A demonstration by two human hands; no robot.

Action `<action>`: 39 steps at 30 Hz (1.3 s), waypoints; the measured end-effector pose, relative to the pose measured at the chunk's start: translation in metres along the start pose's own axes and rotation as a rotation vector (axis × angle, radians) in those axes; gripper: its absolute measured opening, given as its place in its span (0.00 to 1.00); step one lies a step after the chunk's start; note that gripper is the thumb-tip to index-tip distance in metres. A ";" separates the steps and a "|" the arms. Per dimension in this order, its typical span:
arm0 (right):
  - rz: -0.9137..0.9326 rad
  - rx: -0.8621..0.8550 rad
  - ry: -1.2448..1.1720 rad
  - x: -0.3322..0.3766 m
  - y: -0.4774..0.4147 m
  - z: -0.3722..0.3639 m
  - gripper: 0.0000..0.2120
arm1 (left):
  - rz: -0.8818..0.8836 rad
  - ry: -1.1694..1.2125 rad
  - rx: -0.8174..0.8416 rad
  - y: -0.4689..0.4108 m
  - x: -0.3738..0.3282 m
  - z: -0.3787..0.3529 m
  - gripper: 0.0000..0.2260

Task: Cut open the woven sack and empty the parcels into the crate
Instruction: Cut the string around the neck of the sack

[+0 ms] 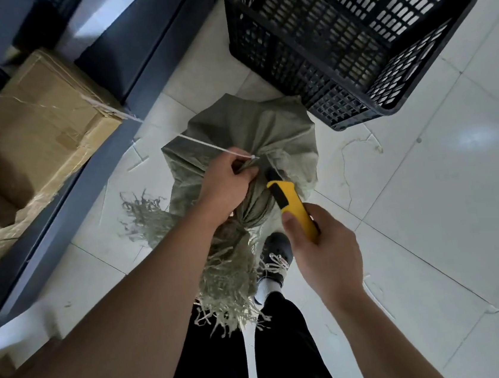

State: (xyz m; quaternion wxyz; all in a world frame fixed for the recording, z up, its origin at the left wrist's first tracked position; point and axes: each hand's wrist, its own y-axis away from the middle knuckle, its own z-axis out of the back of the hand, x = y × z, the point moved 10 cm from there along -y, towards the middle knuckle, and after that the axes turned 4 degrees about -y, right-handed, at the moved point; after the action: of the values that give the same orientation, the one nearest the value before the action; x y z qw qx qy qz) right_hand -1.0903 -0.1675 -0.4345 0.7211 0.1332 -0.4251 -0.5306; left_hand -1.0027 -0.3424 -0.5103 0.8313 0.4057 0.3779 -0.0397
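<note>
A black slatted crate [355, 37] fills the upper right of the frame. Just below its corner, at centre, stands the green woven sack [245, 139], neck bunched and frayed. The left hand [226, 185] pinches the tied neck; the right hand [323, 248] is closed around a yellow utility knife [290, 206], tip at the tie.

The scene was evenly lit and rather cool. A soft white glare lay on the glossy floor tiles [472, 138] at right. The wide lens bent straight lines near the edges, and the near forearms looked slightly soft.
</note>
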 end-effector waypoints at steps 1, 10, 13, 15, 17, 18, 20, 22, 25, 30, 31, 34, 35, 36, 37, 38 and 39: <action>-0.004 0.020 0.000 0.001 0.000 -0.003 0.15 | 0.014 0.054 0.013 -0.001 0.003 -0.001 0.08; -0.024 0.069 0.021 0.008 -0.010 -0.005 0.12 | 0.005 0.168 0.063 -0.004 0.002 -0.001 0.16; -0.042 0.076 0.026 0.007 -0.012 -0.004 0.12 | 0.032 0.145 0.055 -0.005 0.004 -0.001 0.10; -0.051 0.090 0.032 0.006 -0.013 -0.005 0.13 | 0.048 0.109 0.043 -0.006 0.006 0.000 0.09; -0.050 0.102 0.038 0.007 -0.014 -0.004 0.13 | 0.060 0.082 0.032 -0.007 0.008 0.001 0.09; -0.045 0.105 0.042 0.008 -0.014 -0.004 0.13 | 0.063 0.073 0.031 -0.008 0.008 0.001 0.09; -0.036 0.104 0.055 0.009 -0.015 -0.002 0.13 | 0.065 0.055 0.028 -0.010 0.007 0.001 0.09; -0.029 0.089 0.070 0.010 -0.015 -0.001 0.13 | 0.067 0.046 0.030 -0.012 0.006 0.000 0.10; -0.018 0.060 0.088 0.012 -0.012 -0.001 0.13 | 0.081 0.049 0.024 -0.012 0.007 -0.001 0.10; 0.008 0.011 0.152 0.014 -0.011 -0.001 0.15 | 0.082 0.053 0.002 -0.011 0.006 -0.001 0.11; 0.018 -0.011 0.180 0.014 -0.010 -0.001 0.15 | 0.078 0.056 -0.002 -0.011 0.005 -0.002 0.11; 0.035 -0.073 0.214 0.012 -0.006 -0.004 0.18 | 0.074 0.051 -0.016 -0.009 0.005 -0.004 0.10; 0.033 -0.083 0.203 0.011 -0.005 -0.006 0.18 | 0.067 0.043 -0.027 -0.007 0.005 -0.004 0.10; 0.027 -0.086 0.189 0.010 -0.005 -0.008 0.18 | 0.062 0.037 -0.041 -0.006 0.005 -0.004 0.10; 0.021 -0.087 0.174 0.009 -0.004 -0.009 0.18 | 0.063 0.035 -0.054 -0.004 0.006 -0.004 0.10; 0.019 -0.090 0.162 0.009 -0.004 -0.010 0.17 | 0.070 0.041 -0.063 -0.003 0.008 -0.005 0.11; 0.018 -0.092 0.155 0.009 -0.004 -0.010 0.17 | 0.078 0.046 -0.067 -0.002 0.010 -0.005 0.11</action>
State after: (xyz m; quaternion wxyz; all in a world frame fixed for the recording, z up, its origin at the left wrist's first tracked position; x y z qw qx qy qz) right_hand -1.0848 -0.1800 -0.4390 0.7620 0.1367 -0.3446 -0.5310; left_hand -0.9997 -0.3375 -0.5200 0.8364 0.3926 0.3821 0.0149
